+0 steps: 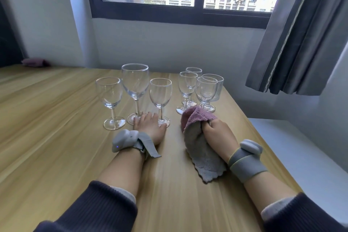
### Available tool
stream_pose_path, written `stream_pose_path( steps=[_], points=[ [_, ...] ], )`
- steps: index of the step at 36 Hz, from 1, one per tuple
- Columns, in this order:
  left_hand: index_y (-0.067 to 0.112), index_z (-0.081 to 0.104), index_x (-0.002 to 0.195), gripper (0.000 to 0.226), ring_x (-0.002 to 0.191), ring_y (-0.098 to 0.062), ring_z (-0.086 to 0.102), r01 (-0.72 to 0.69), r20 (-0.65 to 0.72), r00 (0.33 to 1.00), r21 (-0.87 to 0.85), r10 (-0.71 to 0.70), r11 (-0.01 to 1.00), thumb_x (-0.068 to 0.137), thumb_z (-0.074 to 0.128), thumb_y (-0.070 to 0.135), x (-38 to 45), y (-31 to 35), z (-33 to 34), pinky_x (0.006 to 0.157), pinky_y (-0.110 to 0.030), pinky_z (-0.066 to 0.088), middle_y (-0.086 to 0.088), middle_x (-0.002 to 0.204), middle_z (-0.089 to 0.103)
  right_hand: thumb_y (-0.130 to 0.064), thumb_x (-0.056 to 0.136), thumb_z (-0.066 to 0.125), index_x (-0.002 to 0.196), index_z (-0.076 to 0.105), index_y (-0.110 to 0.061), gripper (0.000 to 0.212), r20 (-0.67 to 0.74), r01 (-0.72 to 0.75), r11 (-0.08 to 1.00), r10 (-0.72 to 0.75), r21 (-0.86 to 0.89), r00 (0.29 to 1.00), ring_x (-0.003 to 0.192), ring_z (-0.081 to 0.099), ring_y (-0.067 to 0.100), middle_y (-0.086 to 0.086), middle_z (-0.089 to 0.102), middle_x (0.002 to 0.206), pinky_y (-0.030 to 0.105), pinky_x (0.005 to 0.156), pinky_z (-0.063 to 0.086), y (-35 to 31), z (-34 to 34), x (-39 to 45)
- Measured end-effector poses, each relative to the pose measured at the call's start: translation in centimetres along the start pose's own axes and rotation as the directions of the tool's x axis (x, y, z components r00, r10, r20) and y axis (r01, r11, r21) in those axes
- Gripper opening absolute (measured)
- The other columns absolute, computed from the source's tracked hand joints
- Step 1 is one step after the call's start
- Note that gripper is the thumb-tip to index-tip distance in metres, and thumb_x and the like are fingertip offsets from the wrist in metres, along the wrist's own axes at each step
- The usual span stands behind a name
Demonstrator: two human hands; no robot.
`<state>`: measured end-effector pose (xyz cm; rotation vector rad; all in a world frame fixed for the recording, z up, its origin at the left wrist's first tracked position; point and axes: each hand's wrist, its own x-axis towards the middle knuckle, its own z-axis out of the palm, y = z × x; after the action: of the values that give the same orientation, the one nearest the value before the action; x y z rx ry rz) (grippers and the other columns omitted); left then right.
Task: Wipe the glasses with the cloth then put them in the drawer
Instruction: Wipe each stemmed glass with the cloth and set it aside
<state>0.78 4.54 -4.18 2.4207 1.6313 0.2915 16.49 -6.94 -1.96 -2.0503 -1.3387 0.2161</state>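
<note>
Starting the wiping step, by judgement: no glass lifted yet, drawer not in view. Right hand point(216, 130) clenched round the cloth point(199, 145), pink face bunched over the knuckles, grey tail trailing back along the wooden table point(56, 118) beside the wrist. Left hand point(150, 124) flat on the table, fingers relaxed and straight, gripping nothing; fingertips touching or just short of the feet of the tall wine glass point(135, 84) and the small glass point(160, 94) to its right, cannot tell which. Third stemmed glass point(109, 94) just left of those fingers. Cluster of small glasses point(188, 88) and a ribbed glass point(214, 86) just beyond the right-hand knuckles, bases crowded together.

Next move, judged: left fingers to close on a stem, lift clear, bring bowl to cloth. Risks: close-set feet, easily toppled neighbours. Second pink cloth point(35, 61) lying far left, well apart. Grey curtain point(301, 34) hanging at right.
</note>
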Motion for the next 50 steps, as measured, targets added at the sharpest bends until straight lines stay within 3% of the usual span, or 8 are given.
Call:
stream_pose_path(
  steps=[7, 12, 16, 23, 29, 39, 44, 50],
  points=[
    [0.001, 0.050, 0.124, 0.031, 0.134, -0.028, 0.033, -0.048, -0.134, 0.991, -0.158, 0.026, 0.986, 0.100, 0.041, 0.018, 1.4, -1.0, -0.1, 0.108, -0.032, 0.020, -0.017, 0.135, 0.048, -0.029, 0.096, 0.042, 0.056, 0.038, -0.010, 0.045, 0.004, -0.004, 1.000, 0.004, 0.016, 1.000, 0.077, 0.054, 0.034, 0.017, 0.053, 0.074, 0.037, 0.068, 0.040, -0.2, -0.1, -0.2],
    [0.004, 0.053, 0.123, 0.031, 0.130, -0.028, 0.038, -0.028, -0.160, 0.987, -0.107, 0.010, 0.994, 0.100, 0.036, 0.016, 1.5, -1.2, 0.0, 0.107, -0.031, 0.021, -0.016, 0.132, 0.052, -0.030, 0.097, 0.042, 0.056, 0.038, -0.009, 0.046, 0.005, -0.009, 1.000, 0.009, 0.021, 1.000, 0.076, 0.053, 0.034, 0.018, 0.054, 0.074, 0.038, 0.069, 0.041, -0.2, -0.1, -0.2],
    [0.011, 0.054, 0.122, 0.035, 0.137, -0.024, 0.032, 0.020, -0.161, 0.987, -0.049, -0.028, 0.999, 0.099, 0.034, 0.028, 1.2, -1.0, 0.1, 0.115, -0.041, 0.016, -0.009, 0.135, 0.051, -0.030, 0.096, 0.041, 0.057, 0.037, -0.009, 0.045, 0.013, -0.012, 1.000, 0.012, 0.017, 1.000, 0.077, 0.053, 0.034, 0.018, 0.053, 0.073, 0.038, 0.069, 0.041, -0.2, 0.0, -0.2],
    [0.011, 0.029, 0.148, 0.054, 0.149, -0.025, 0.001, 0.097, -0.031, 0.995, 0.072, -0.095, 0.993, 0.097, 0.030, 0.028, -0.5, 0.0, -0.4, 0.119, -0.045, 0.006, -0.004, 0.160, 0.016, -0.030, 0.096, 0.042, 0.057, 0.038, -0.010, 0.044, 0.028, -0.020, 1.000, 0.020, 0.004, 0.999, 0.078, 0.054, 0.034, 0.016, 0.051, 0.073, 0.037, 0.070, 0.041, -0.2, 0.1, 0.0],
    [0.010, 0.056, 0.120, 0.035, 0.136, -0.028, 0.029, 0.171, -0.049, 0.984, 0.009, -0.171, 0.985, 0.095, 0.035, 0.024, -1.7, 0.1, -2.8, 0.107, -0.038, 0.030, -0.010, 0.138, 0.047, -0.030, 0.096, 0.041, 0.057, 0.038, -0.010, 0.044, 0.022, -0.027, 1.000, 0.027, 0.006, 0.999, 0.081, 0.055, 0.036, 0.023, 0.058, 0.081, 0.038, 0.070, 0.041, -0.4, 0.1, -0.1],
    [0.004, 0.065, 0.097, 0.032, 0.112, -0.031, 0.046, 0.132, -0.189, 0.974, 0.006, -0.128, 0.991, 0.090, 0.040, 0.023, -2.7, 1.3, -4.0, 0.080, -0.034, 0.038, -0.015, 0.110, 0.060, -0.031, 0.096, 0.041, 0.058, 0.039, -0.011, 0.043, 0.022, -0.033, 0.999, 0.033, 0.016, 0.999, 0.082, 0.056, 0.036, 0.022, 0.059, 0.082, 0.037, 0.070, 0.041, -0.3, 0.1, 0.0],
    [0.012, 0.057, 0.126, 0.038, 0.128, -0.028, 0.037, -0.052, -0.099, 0.994, -0.017, 0.050, 0.999, 0.098, 0.036, 0.026, -2.5, 2.7, -2.2, 0.103, -0.035, 0.036, -0.010, 0.133, 0.049, -0.029, 0.096, 0.041, 0.057, 0.039, -0.011, 0.043, 0.025, -0.058, 0.998, 0.058, 0.010, 0.998, 0.082, 0.056, 0.035, 0.020, 0.055, 0.079, 0.036, 0.069, 0.038, -0.1, -0.1, 0.0],
    [0.015, 0.042, 0.138, 0.042, 0.132, -0.026, 0.035, -0.049, -0.055, 0.997, 0.088, 0.054, 0.995, 0.098, 0.033, 0.028, -2.6, 2.8, -1.6, 0.104, -0.036, 0.034, -0.007, 0.140, 0.046, -0.029, 0.096, 0.041, 0.056, 0.037, -0.012, 0.044, 0.022, -0.073, 0.997, 0.073, 0.006, 0.997, 0.079, 0.051, 0.033, 0.020, 0.052, 0.079, 0.034, 0.068, 0.035, 0.0, -0.3, 0.1]
  ],
)
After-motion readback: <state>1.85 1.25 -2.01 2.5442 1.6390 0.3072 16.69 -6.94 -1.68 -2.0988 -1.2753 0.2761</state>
